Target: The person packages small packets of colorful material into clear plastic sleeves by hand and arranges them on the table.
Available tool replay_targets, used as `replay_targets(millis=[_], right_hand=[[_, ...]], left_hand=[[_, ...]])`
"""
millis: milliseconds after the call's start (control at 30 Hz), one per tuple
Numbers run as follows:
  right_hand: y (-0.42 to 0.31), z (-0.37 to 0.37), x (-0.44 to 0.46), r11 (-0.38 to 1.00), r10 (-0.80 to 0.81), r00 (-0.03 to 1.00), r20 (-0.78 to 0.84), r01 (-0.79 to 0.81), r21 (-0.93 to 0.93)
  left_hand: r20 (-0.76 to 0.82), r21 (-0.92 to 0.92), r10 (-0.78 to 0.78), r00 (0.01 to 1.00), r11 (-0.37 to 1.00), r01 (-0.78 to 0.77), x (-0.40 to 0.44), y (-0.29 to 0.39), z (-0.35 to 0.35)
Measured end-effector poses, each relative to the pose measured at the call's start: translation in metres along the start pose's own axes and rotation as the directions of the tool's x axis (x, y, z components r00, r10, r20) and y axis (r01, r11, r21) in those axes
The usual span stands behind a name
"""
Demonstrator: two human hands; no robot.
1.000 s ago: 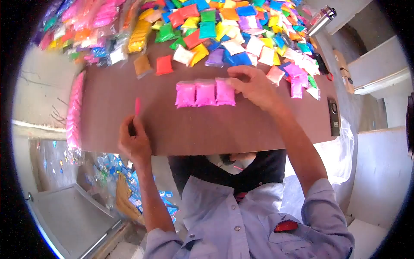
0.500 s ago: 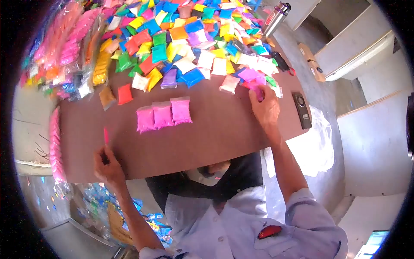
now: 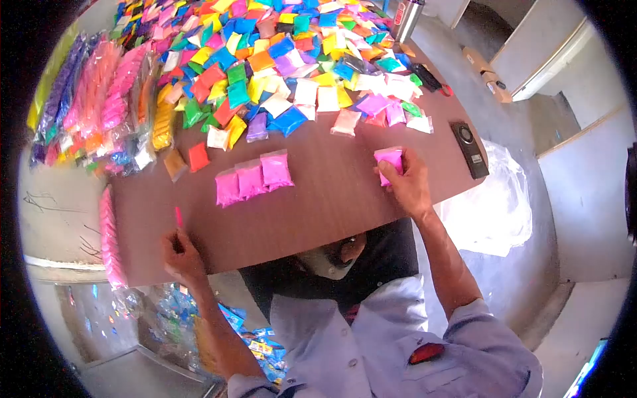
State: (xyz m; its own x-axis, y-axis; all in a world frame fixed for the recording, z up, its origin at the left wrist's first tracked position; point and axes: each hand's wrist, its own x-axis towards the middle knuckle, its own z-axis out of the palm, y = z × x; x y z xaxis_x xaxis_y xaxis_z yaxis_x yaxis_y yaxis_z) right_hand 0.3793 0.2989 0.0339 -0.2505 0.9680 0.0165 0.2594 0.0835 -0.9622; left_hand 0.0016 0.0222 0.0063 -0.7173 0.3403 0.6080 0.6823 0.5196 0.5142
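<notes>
Between the thumb and fingers of my right hand (image 3: 410, 180) is a small clear packet filled with bright pink material (image 3: 388, 158), raised by the right part of the table's near side. My left hand (image 3: 184, 257) is closed at the near left edge of the table. A slim pink thing (image 3: 178, 216) sticks up from its fingers; its kind I cannot make out. Three similar pink packets (image 3: 251, 179) lie side by side, slightly overlapping, on the brown table (image 3: 318, 212) between my hands.
A large heap of coloured packets (image 3: 285, 73) covers the far side. Long filled plastic sleeves (image 3: 123, 86) lie at the left, and a pink one (image 3: 110, 239) runs along the left edge. A black device (image 3: 470, 150) and a metal flask (image 3: 407, 20) stand rightward.
My right hand has drawn a pink packet away from the heap toward the near side. My left hand keeps its hold on the slim pink thing. The camera view has shifted slightly.
</notes>
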Motion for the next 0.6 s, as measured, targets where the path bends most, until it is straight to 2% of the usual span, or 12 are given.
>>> replay_targets(millis=[33, 100, 167, 233, 300, 367, 400, 467, 600], right_hand=[[0.010, 0.002, 0.000, 1.000, -0.025, 1.000, 0.013, 0.026, -0.017], [0.017, 0.004, -0.004, 0.999, -0.042, 0.999, 0.019, 0.042, -0.020], [0.011, 0.008, -0.012, 0.987, -0.072, 0.997, 0.026, 0.067, 0.143], [0.017, 0.010, -0.012, 0.973, -0.078, 0.997, 0.014, 0.073, 0.218], [0.016, 0.008, -0.011, 0.954, -0.089, 0.996, 0.002, 0.085, 0.288], [0.012, 0.004, -0.013, 0.993, -0.063, 0.998, 0.006, 0.062, 0.098], [0.012, 0.003, -0.014, 0.993, -0.047, 0.999, 0.004, 0.047, 0.107], [0.014, 0.003, -0.014, 0.969, -0.194, 0.981, -0.006, 0.193, 0.154], [0.017, 0.000, -0.016, 0.986, -0.128, 0.991, 0.042, 0.123, 0.112]], left_hand=[[0.003, 0.002, 0.015, 1.000, 1.000, -0.015, -0.001, -0.004, 0.003], [0.002, 0.005, -0.053, 0.999, 0.999, 0.053, -0.002, -0.008, 0.006], [0.017, 0.017, -0.046, 0.999, 0.999, 0.046, -0.003, -0.007, 0.005], [0.031, 0.024, -0.043, 0.999, 0.999, 0.042, -0.001, -0.004, 0.002], [0.078, 0.055, -0.109, 0.991, 0.993, 0.105, 0.000, 0.000, 0.000], [0.059, 0.063, -0.077, 0.995, 0.995, 0.073, -0.001, -0.004, 0.003], [0.041, 0.069, -0.053, 0.998, 0.996, 0.050, -0.002, -0.009, 0.004], [0.044, 0.090, -0.028, 0.999, 0.996, 0.024, -0.003, -0.020, 0.007], [0.031, 0.103, -0.002, 1.000, 0.995, -0.001, 0.000, -0.022, 0.009]])
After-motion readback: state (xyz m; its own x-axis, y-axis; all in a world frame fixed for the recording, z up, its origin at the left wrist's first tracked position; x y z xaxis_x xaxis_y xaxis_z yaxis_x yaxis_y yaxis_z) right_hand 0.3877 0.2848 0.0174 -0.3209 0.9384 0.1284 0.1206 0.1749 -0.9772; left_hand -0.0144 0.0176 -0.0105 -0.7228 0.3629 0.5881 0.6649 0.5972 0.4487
